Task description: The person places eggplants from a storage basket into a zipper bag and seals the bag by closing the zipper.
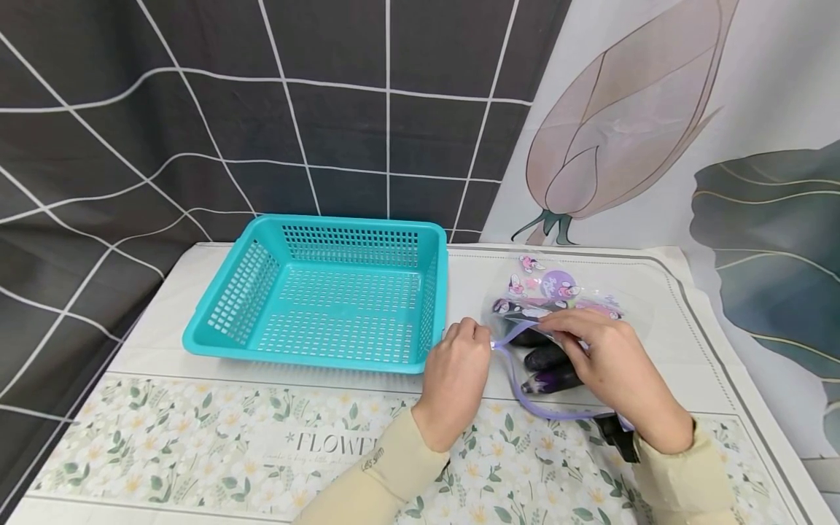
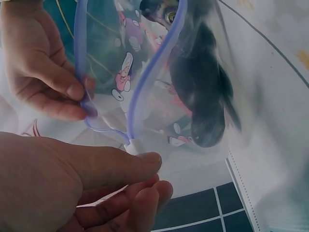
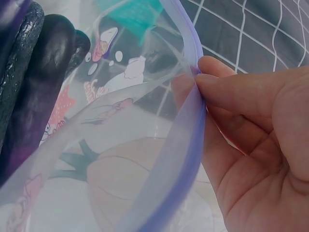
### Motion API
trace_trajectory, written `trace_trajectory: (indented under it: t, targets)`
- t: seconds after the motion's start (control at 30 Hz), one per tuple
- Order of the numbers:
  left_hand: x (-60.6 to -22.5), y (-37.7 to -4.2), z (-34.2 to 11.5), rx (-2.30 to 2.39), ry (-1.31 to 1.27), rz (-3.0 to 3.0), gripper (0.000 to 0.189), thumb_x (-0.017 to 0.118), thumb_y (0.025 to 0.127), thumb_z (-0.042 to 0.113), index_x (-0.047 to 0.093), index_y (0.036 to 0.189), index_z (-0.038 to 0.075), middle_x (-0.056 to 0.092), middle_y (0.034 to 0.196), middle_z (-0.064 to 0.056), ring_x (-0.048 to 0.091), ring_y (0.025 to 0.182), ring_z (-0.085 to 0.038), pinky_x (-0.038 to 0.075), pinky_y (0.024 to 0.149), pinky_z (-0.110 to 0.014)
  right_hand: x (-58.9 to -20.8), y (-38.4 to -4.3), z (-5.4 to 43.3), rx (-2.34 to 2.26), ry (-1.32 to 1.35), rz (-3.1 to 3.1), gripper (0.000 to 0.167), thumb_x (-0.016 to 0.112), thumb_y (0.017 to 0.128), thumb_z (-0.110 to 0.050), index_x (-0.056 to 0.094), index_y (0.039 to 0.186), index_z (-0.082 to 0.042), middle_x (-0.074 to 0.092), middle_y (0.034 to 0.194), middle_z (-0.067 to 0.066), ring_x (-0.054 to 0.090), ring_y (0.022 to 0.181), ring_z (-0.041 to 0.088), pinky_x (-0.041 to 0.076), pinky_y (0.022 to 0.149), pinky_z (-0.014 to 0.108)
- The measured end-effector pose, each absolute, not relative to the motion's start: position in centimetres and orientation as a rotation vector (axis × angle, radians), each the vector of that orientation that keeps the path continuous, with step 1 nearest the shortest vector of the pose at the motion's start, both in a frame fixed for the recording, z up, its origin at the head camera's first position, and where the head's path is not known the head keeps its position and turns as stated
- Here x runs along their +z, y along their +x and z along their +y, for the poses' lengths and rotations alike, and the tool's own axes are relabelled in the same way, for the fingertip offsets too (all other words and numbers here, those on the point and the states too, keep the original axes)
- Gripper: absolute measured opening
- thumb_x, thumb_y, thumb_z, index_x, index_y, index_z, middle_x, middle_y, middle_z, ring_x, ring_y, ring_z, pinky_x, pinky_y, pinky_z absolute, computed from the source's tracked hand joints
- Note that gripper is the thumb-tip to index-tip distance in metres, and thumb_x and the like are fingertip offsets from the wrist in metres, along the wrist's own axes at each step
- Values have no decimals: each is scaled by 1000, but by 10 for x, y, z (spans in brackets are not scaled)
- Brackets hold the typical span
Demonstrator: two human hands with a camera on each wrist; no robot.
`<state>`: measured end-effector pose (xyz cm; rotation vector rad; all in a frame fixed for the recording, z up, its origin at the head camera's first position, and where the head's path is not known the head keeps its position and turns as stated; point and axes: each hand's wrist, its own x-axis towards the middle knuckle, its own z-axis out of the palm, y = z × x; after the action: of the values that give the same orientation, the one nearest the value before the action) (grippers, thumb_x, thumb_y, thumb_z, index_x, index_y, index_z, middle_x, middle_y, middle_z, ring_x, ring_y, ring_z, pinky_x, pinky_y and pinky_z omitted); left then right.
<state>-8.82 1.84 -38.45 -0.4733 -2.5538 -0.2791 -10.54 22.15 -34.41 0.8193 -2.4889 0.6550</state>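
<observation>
A clear zip bag (image 1: 630, 310) with cartoon prints and a purple zip edge lies on the table, its mouth spread apart. Several dark purple eggplants (image 1: 554, 380) are inside it. My left hand (image 1: 456, 383) pinches the zip's end at the bag's left corner, where a white slider (image 2: 137, 146) shows beside the thumb in the left wrist view. Between thumb and fingertips, my right hand (image 1: 613, 361) pinches the purple zip edge (image 3: 190, 113) on the far side of the mouth. The nearer part of that edge hangs in a loop below the eggplants.
Left of the bag stands a turquoise plastic basket (image 1: 315, 362) with slotted walls, close to my left hand. A flower-printed cloth (image 1: 216, 452) covers the table's front. Behind the table hang a dark grid-patterned curtain (image 1: 341, 131) and a white one with a large flower bud.
</observation>
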Motion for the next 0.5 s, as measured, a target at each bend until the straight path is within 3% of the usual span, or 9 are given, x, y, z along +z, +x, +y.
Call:
trace_trajectory:
  t: [0.3, 0.5]
  targets:
    - [-383, -90, 18, -281, -447, -2571, 8, 75, 83, 1, 74, 78, 8, 62, 74, -1, 59, 62, -13, 50, 49, -26, -343, -105, 222, 649, 808, -2488, 34, 74, 75, 16, 77, 98, -9, 76, 97, 4, 70, 91, 25, 49, 83, 38]
    - [-381, -91, 15, -374, -466, -2600, 12, 73, 83, -3, 75, 77, 7, 65, 74, -1, 60, 61, -14, 50, 48, -27, -344, -104, 220, 650, 785, -2496, 30, 78, 75, 11, 74, 97, -9, 73, 93, 1, 67, 81, 18, 51, 71, 34]
